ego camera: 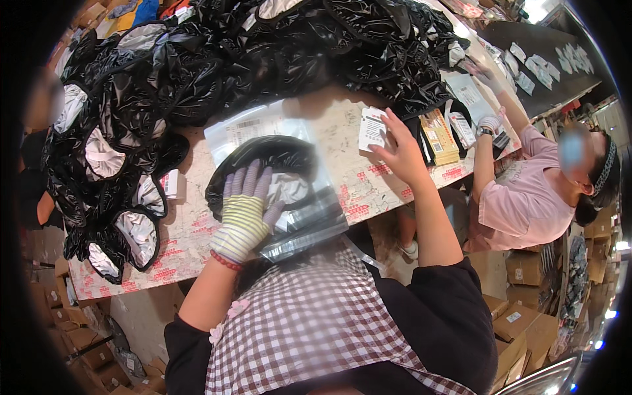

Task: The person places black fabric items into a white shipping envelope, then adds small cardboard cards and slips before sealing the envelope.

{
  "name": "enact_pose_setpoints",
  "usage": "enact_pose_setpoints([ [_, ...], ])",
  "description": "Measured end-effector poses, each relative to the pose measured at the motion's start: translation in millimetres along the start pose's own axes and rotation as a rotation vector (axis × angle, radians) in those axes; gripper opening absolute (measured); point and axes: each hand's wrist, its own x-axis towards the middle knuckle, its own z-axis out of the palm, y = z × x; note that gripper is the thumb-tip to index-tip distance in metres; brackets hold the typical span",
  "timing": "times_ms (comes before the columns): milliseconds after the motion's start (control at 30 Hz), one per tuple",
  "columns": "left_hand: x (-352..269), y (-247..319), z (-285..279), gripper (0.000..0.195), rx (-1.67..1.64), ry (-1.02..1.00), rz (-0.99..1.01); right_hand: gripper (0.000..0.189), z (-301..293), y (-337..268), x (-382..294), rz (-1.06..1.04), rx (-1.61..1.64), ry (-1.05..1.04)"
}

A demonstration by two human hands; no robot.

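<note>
My left hand point(247, 207), in a striped knit glove, lies flat on a bundle of glossy black plastic-like material point(237, 153) with a white lining. The bundle rests on a clear plastic bag point(316, 217) close to my body, and a printed label point(247, 123) shows near the bag's far end. To the right, my bare right hand point(402, 148) reaches over white printed cards point(371, 129) on the table. Its thumb and fingers are spread at the cards' right edge; whether they grip a card cannot be told.
Glossy black covers point(197, 74) heap along the table's point(345, 173) far and left sides. Boxed white cards point(173, 184) stand at left. A yellowish printed stack point(437, 138) lies at right, near a co-worker point(523, 197) handling a clear bag point(466, 96). Cardboard boxes point(526, 316) are on the floor.
</note>
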Motion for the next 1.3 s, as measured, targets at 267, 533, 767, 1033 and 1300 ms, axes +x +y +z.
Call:
enact_pose_setpoints([
  [267,-1,5,-3,0.075,-0.017,-0.002,-0.04,0.06,-12,-3,16,0.136,-0.013,-0.249],
  [533,2,7,1,0.074,-0.007,0.017,-0.023,0.045,-34,13,33,0.259,0.235,-0.375],
  [767,7,8,0,0.068,0.006,0.037,0.034,0.036,-16,39,28,0.036,0.126,-0.157],
  [1033,4,6,5,0.069,0.039,-0.021,0.013,0.006,-6,-7,28,-0.042,-0.209,-0.126],
  [1300,10,15,0,0.066,0.021,-0.056,0.028,0.029,-14,14,27,0.105,0.003,-0.329],
])
